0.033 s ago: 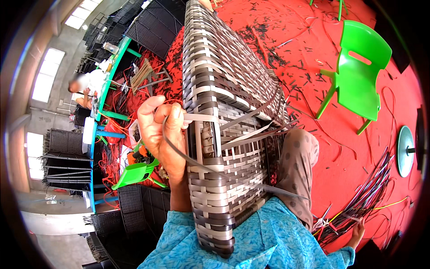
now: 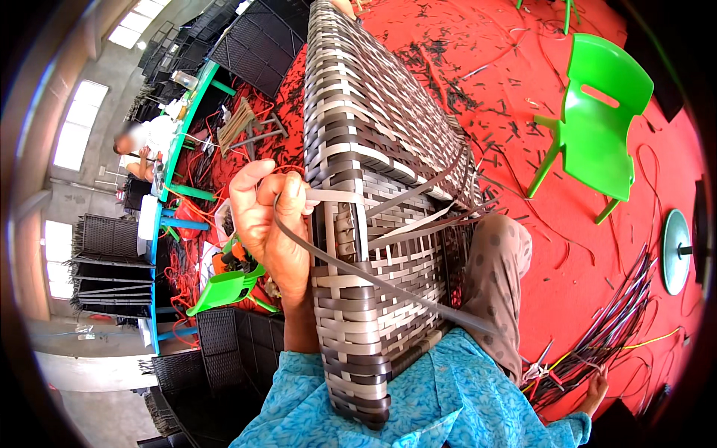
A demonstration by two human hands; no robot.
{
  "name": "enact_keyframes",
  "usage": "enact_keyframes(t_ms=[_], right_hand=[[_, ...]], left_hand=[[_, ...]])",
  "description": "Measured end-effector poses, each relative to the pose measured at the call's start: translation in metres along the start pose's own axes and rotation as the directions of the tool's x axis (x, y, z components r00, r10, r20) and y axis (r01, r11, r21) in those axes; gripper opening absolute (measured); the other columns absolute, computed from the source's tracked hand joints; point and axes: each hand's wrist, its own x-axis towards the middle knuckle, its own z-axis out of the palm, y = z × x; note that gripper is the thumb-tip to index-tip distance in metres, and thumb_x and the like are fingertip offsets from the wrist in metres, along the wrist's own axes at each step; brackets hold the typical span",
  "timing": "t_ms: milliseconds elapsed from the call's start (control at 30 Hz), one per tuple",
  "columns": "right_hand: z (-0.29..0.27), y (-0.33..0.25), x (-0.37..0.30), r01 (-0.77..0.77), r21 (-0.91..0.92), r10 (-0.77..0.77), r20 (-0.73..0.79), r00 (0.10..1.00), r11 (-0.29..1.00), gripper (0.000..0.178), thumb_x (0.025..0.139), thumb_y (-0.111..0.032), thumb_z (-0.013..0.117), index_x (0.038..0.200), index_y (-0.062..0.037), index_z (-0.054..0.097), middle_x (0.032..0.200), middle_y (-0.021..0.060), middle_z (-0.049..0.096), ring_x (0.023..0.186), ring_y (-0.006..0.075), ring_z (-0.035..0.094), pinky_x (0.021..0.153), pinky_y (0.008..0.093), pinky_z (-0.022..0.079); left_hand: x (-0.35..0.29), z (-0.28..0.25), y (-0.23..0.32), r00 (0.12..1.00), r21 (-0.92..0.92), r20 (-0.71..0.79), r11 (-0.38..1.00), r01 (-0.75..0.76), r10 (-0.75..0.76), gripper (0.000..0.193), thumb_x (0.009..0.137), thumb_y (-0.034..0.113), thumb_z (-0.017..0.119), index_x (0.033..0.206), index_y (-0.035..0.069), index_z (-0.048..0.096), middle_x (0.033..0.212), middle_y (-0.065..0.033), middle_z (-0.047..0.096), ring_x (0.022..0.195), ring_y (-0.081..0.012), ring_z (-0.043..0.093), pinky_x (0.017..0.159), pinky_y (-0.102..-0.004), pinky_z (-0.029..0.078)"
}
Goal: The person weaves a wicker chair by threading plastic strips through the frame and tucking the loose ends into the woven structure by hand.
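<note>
A woven wicker frame (image 2: 351, 97) in brown, grey and cream flat strips leans upright against me, its corner toward my lap. Loose strip ends (image 2: 426, 224) stick out of its inner side. My left hand (image 2: 272, 224) is at its left edge, thumb and fingers pinched on a flat weaving strip (image 2: 351, 270). From the pinch this strip curves down and right across the frame, and its far end is blurred. Low at the right, my right hand (image 2: 595, 390) reaches to a bundle of loose strips (image 2: 612, 321), fingers closed; what they grip is too small to tell.
A green chair (image 2: 597, 112) stands on the red floor covering (image 2: 508, 82), among strip scraps. A round green disc (image 2: 675, 252) is at far right. Scissors-like tool handles (image 2: 539, 373) lie by the bundle. At left are a green chair (image 2: 224, 290), a worktable (image 2: 196, 108) and another person (image 2: 142, 153).
The loose strip running from my left hand has shifted slightly, its blurred free end now a little further left. Both hands and the wicker frame look unmoved.
</note>
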Motion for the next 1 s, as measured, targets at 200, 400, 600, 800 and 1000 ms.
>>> enact_keyframes(t_ms=[200, 400, 600, 800, 1000], right_hand=[[-0.042, -0.026, -0.028, -0.443, -0.617, 0.422, -0.190, 0.886, 0.651, 0.039, 0.096, -0.023, 0.047, 0.129, -0.0014, 0.048, 0.113, 0.0099, 0.061, 0.097, 0.0178, 0.056, 0.083, 0.0290, 0.046], [-0.046, -0.037, 0.009, -0.307, 0.574, 0.576, -0.374, 0.727, 0.759, 0.047, 0.092, -0.032, 0.054, 0.130, -0.0071, 0.046, 0.088, 0.0003, 0.050, 0.064, 0.0132, 0.043, 0.064, 0.0272, 0.043], [0.129, -0.161, 0.092, -0.314, 0.578, 0.107, 0.363, 0.925, 0.753, 0.039, 0.096, -0.024, 0.051, 0.132, -0.0100, 0.048, 0.090, -0.0050, 0.058, 0.060, 0.0027, 0.038, 0.050, 0.0147, 0.033], [0.321, -0.342, 0.054, -0.314, 0.561, -0.121, 0.606, 0.787, 0.766, 0.033, 0.096, -0.025, 0.050, 0.125, -0.0096, 0.048, 0.070, -0.0064, 0.032, 0.056, 0.0040, 0.026, 0.050, 0.0185, 0.024], [0.416, -0.463, -0.022, 0.102, 0.200, -0.222, 0.791, 0.570, 0.974, 0.012, 0.088, -0.012, 0.059, 0.099, -0.0066, 0.060, 0.077, -0.0008, 0.055, 0.062, 0.0075, 0.048, 0.056, 0.0205, 0.037]], left_hand=[[-0.001, -0.003, 0.002, 0.999, 0.010, -0.023, 1.000, 0.028, -0.027, 0.029, 0.086, -0.006, 0.058, 0.112, 0.001, 0.047, 0.073, -0.0065, 0.058, 0.062, -0.0103, 0.050, 0.062, -0.0231, 0.042], [-0.002, -0.002, 0.000, 1.000, 0.001, -0.031, 1.000, -0.004, 0.004, 0.029, 0.086, -0.004, 0.059, 0.112, 0.001, 0.048, 0.074, -0.0075, 0.059, 0.064, -0.0111, 0.052, 0.063, -0.0238, 0.043], [-0.004, -0.005, -0.001, 0.999, 0.008, -0.018, 1.000, -0.028, 0.028, 0.026, 0.086, -0.002, 0.060, 0.111, 0.000, 0.052, 0.080, -0.0103, 0.062, 0.066, -0.0118, 0.055, 0.063, -0.0237, 0.046], [-0.013, -0.009, -0.002, 0.998, 0.036, -0.035, 0.998, -0.045, 0.047, 0.023, 0.087, 0.002, 0.061, 0.108, -0.002, 0.054, 0.085, -0.0092, 0.061, 0.072, -0.0119, 0.058, 0.066, -0.0236, 0.049], [-0.018, -0.011, -0.005, 0.992, 0.044, -0.067, 0.994, -0.105, 0.107, 0.019, 0.087, -0.001, 0.061, 0.105, -0.002, 0.056, 0.089, -0.0072, 0.059, 0.076, -0.0106, 0.058, 0.067, -0.0232, 0.051]])
